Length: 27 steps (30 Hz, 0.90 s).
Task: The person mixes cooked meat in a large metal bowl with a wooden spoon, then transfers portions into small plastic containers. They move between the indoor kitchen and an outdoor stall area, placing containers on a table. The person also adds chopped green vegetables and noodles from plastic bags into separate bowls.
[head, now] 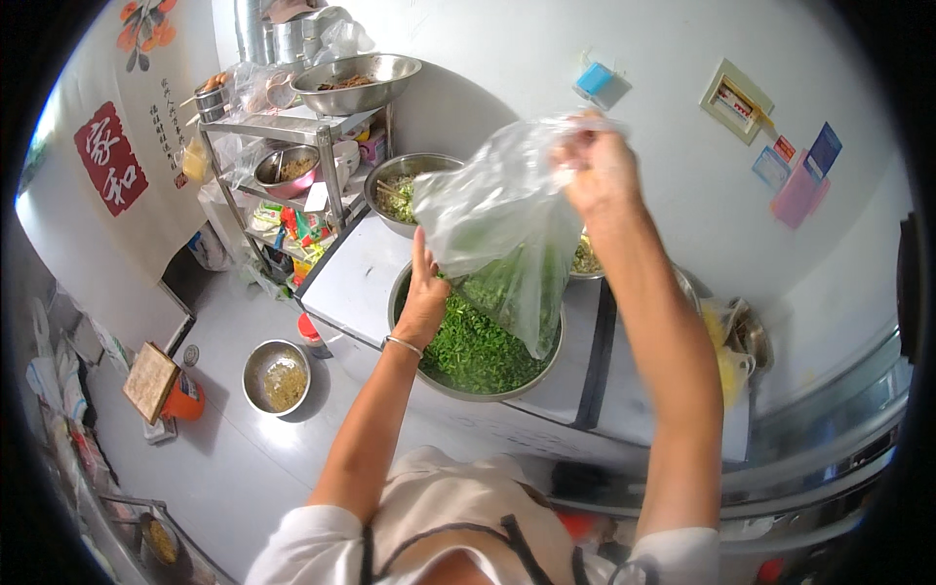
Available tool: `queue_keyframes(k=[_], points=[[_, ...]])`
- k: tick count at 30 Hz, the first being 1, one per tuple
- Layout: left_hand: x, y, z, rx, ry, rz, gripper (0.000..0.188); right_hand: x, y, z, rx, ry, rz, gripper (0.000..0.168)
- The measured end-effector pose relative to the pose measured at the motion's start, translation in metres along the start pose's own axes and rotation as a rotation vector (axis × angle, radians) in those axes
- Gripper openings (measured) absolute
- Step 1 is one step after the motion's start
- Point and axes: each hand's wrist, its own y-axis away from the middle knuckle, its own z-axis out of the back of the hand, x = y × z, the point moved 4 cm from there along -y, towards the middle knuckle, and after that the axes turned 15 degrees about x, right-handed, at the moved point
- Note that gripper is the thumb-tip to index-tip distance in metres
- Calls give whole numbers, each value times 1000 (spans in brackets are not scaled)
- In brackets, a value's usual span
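My right hand (603, 164), raised high, grips the gathered top of a clear plastic bag (504, 197). The bag hangs tilted over a large steel bowl (479, 397) of finely chopped green leaves (468, 347). Its lower part lies in front of some of the greens. At the bag's left edge is my left hand (425, 300), with a finger pointing up, above the bowl's left rim. Whether it pinches the plastic is unclear. Behind the bag, a second steel bowl (376, 172) holds a chopped mixture and chopsticks.
The bowls stand on a white-topped chest (358, 270). A metal shelf rack (329, 175) at the back left carries a wide steel basin (387, 69). On the floor are another steel bowl (252, 376) and an orange bucket (186, 401) beneath a board (150, 380).
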Motion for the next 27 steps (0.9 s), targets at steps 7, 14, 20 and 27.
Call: queue_keyframes(k=[7, 14, 20, 27], points=[[-87, -22, 3, -349, -163, -130, 22, -4, 3, -8, 43, -18, -11, 18], [-122, -56, 10, -52, -474, 136, 36, 5, 11, 76, 2, 16, -141, 13], [-149, -62, 19, 218, -1297, 55, 25, -6, 27, 88, 37, 90, -229, 15], [-180, -75, 37, -2, -730, 267, 13, -13, 35, 97, 205, 54, -345, 17]])
